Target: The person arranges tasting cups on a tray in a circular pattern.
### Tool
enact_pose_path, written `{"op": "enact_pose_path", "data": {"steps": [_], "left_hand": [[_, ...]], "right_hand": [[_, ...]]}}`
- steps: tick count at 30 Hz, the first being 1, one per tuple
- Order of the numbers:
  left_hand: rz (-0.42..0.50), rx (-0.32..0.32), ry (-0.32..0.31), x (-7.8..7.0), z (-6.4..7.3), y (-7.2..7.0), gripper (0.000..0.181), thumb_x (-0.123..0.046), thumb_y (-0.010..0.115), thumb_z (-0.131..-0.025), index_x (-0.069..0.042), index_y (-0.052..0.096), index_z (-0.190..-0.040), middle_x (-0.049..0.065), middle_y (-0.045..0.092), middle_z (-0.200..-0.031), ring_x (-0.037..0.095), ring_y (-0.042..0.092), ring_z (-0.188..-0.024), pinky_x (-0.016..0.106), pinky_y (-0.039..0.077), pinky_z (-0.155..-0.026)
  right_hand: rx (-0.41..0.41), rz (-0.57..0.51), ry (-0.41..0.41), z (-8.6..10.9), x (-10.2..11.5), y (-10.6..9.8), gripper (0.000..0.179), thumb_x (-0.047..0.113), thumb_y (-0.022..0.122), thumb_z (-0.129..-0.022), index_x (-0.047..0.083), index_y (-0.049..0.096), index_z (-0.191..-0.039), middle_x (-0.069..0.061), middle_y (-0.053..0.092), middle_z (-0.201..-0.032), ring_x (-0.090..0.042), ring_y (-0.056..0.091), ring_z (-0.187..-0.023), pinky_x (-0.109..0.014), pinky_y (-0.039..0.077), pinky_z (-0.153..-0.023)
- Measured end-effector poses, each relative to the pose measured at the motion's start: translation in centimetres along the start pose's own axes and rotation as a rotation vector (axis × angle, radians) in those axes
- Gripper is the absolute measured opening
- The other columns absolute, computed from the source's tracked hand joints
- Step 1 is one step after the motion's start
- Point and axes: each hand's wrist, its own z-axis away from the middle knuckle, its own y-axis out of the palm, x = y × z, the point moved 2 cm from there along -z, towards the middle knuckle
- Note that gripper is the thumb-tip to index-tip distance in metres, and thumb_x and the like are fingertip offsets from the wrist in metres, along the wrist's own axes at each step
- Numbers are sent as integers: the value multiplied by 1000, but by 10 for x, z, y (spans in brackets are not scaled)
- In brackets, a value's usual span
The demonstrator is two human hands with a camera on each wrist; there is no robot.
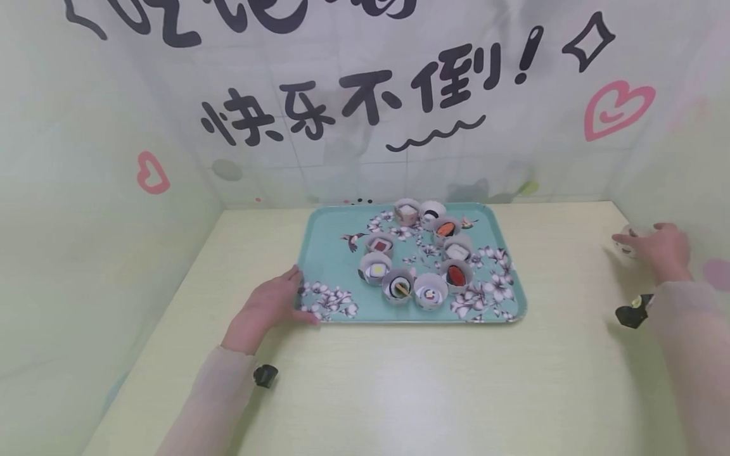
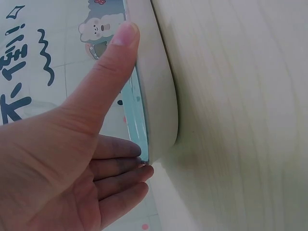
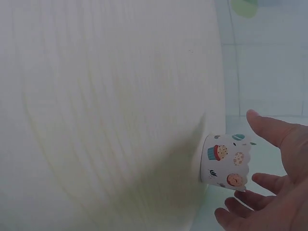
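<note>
My left hand (image 1: 267,310) rests at the near left corner of a turquoise floral tray (image 1: 336,221). In the left wrist view its thumb lies along the tray's front rim (image 2: 137,103), while the fairly straight fingers touch the corner. Far to the right, my right hand (image 1: 664,250) reaches over a white paper baking cup (image 3: 226,161) printed with cupcakes and cookies. That cup stands upright on the table. The right thumb and fingers are spread around its scalloped rim; whether a fingertip touches it I cannot tell.
On the tray, several paper cups form a curved row, each with a sushi-like piece inside, such as a red-topped one (image 1: 456,276) and an orange-topped one (image 1: 446,229). A printed cloth wall (image 1: 353,164) borders the pale wooden table (image 1: 399,386) at the back and sides.
</note>
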Motion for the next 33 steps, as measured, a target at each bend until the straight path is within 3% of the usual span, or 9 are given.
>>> {"op": "enact_pose_path", "data": {"steps": [4, 10, 20, 26, 33], "left_hand": [[0, 7, -1, 0, 0, -1, 120, -59, 83, -68, 10, 30, -151, 27, 25, -161, 46, 34, -144, 54, 40, -115], [-1, 9, -3, 2, 1, 0, 120, -59, 83, -68, 10, 30, -151, 28, 25, -161, 47, 35, -144, 55, 41, -115], [-18, -1, 6, 0, -1, 1, 119, -60, 82, -68, 10, 31, -151, 27, 26, -161, 45, 35, -145, 53, 40, -115], [-14, -5, 4, -1, 0, -2, 118, -57, 83, -69, 10, 32, -150, 28, 27, -160, 46, 36, -144, 54, 41, -115], [-6, 2, 9, -1, 0, -2, 117, -57, 83, -69, 10, 32, -150, 29, 26, -160, 46, 35, -144, 54, 41, -115]], "right_hand": [[12, -10, -24, 0, -5, 3, 95, 47, 53, -97, -21, 11, -148, -46, 16, -152, -61, 24, -137, -65, 27, -116], [-48, -37, -20, -5, -7, 6, 91, 43, 54, -96, -23, 14, -146, -46, 23, -147, -58, 32, -128, -62, 35, -106], [-33, 50, -67, -14, -4, 7, 78, 35, 50, -99, -22, 23, -144, -47, 28, -145, -62, 26, -133, -65, 28, -111], [-32, 10, -98, -5, 19, 10, 75, 33, 51, -100, -20, 25, -145, -45, 30, -147, -60, 26, -135, -65, 25, -114], [-14, -33, -166, 3, 58, 26, 75, 34, 54, -99, -16, 28, -147, -43, 33, -146, -55, 35, -131, -64, 36, -108]]}}
